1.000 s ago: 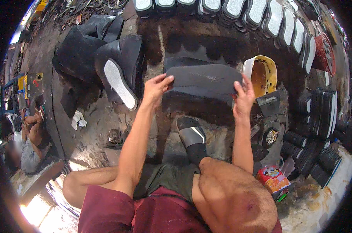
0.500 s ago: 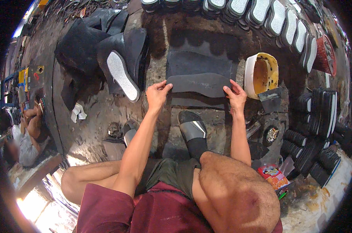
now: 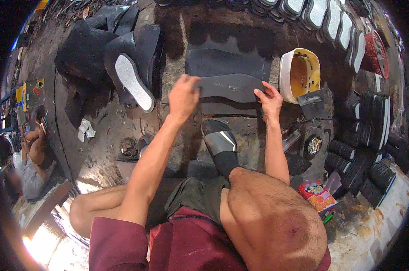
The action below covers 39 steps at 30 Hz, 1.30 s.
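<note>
A black shoe sole (image 3: 229, 88) with faint pale marks lies lengthwise from left to right in front of me. My left hand (image 3: 183, 100) is curled at its left end, the fingertips blurred and partly hidden. At the other end my right hand (image 3: 271, 103) grips the edge, thumb on top and fingers along the rim. Beneath and beyond the sole are dark flat sheets (image 3: 204, 61). To the right stands a white tub (image 3: 287, 77) with a yellowish stained inside.
Left lie black sheets (image 3: 80, 52) and a pale-topped sole (image 3: 134, 81). Stacked pale-topped soles (image 3: 333, 25) curve round the far right, near a red basket (image 3: 376, 54). More black stacks (image 3: 371, 119) stand at right. Another person (image 3: 33, 167) sits far left.
The whole view has shifted slightly. My left hand has turned and moved up along the sole's left end, and is now blurred. My right hand stays at the right end.
</note>
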{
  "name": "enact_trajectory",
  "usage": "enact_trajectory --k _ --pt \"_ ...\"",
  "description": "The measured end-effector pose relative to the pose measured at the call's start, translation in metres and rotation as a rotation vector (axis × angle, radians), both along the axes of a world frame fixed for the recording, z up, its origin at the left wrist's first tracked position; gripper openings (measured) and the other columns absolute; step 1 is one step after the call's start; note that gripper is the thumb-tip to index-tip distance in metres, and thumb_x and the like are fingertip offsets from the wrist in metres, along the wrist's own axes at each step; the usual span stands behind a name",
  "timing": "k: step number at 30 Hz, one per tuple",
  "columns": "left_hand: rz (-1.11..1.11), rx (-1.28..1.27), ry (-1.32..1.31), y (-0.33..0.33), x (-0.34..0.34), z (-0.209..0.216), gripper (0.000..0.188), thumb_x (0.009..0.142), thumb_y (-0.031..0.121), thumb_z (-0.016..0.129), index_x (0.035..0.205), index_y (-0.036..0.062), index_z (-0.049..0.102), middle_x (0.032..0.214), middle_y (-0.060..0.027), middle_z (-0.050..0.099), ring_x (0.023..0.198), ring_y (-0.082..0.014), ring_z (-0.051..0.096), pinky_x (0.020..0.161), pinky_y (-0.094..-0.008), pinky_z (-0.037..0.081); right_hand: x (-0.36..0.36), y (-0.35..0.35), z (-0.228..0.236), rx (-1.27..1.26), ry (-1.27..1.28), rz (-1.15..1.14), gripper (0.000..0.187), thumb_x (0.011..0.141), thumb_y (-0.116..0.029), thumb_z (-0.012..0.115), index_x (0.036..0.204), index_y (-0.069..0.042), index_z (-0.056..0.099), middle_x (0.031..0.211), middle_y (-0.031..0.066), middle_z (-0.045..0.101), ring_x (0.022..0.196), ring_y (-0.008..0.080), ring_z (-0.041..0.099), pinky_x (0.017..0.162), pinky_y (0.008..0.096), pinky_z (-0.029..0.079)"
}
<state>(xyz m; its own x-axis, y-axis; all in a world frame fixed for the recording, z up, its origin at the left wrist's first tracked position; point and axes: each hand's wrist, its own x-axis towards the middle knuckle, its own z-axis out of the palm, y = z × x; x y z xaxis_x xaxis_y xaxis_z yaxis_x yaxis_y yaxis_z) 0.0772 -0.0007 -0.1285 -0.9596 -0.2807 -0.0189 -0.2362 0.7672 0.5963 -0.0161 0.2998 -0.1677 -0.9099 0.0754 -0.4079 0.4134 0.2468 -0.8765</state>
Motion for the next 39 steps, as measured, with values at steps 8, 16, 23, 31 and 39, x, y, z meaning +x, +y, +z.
enact_trajectory --k 8,16,23,31,39 --pt "-0.485 0.025 -0.006 0.015 -0.028 -0.007 0.037 0.079 0.017 0.083 0.114 0.0185 0.074 0.148 -0.0099 0.058 0.123 -0.0343 0.057 0.103 -0.0443 0.054 -0.001 0.002 -0.014 0.095 0.113 0.030 0.048 0.081 -0.008 0.088 0.126 -0.003 0.072 0.110 0.0090 0.073 0.090 0.0149 0.069 0.074 0.0290 0.057" --pt "-0.510 0.044 -0.034 0.012 -0.034 -0.016 0.041 0.076 0.017 0.083 0.115 0.0184 0.074 0.141 -0.0101 0.062 0.124 -0.0353 0.057 0.105 -0.0445 0.051 -0.005 0.001 -0.009 0.356 0.202 0.152 0.047 0.078 -0.011 0.090 0.120 0.001 0.073 0.098 0.0095 0.076 0.087 0.0148 0.070 0.078 0.0300 0.058" --pt "-0.522 0.268 0.026 -0.004 -0.048 0.020 0.046 0.075 0.014 0.079 0.121 0.0159 0.076 0.129 -0.0112 0.069 0.116 -0.0307 0.061 0.104 -0.0427 0.048 -0.017 -0.003 0.071 0.116 0.035 0.118 0.041 0.089 -0.022 0.083 0.124 -0.004 0.074 0.101 0.0099 0.077 0.098 0.0170 0.071 0.089 0.0315 0.054" --pt "-0.077 1.562 -0.680 -0.036 -0.007 0.093 0.067 0.090 0.035 0.069 0.145 -0.0024 0.058 0.135 -0.0112 0.068 0.123 -0.0203 0.062 0.110 -0.0341 0.045 -0.031 -0.029 0.207 0.164 0.717 0.351 0.034 0.075 -0.010 0.091 0.107 -0.010 0.080 0.093 0.0054 0.074 0.099 0.0209 0.065 0.090 0.0340 0.051" --pt "-0.335 1.129 -0.429 -0.001 0.016 0.121 0.058 0.086 0.007 0.087 0.137 -0.0008 0.063 0.127 -0.0046 0.071 0.115 -0.0141 0.064 0.104 -0.0334 0.051 -0.014 -0.057 0.237 0.004 0.616 0.214 0.022 0.079 -0.012 0.089 0.099 -0.006 0.081 0.096 0.0061 0.076 0.093 0.0204 0.071 0.085 0.0327 0.056"
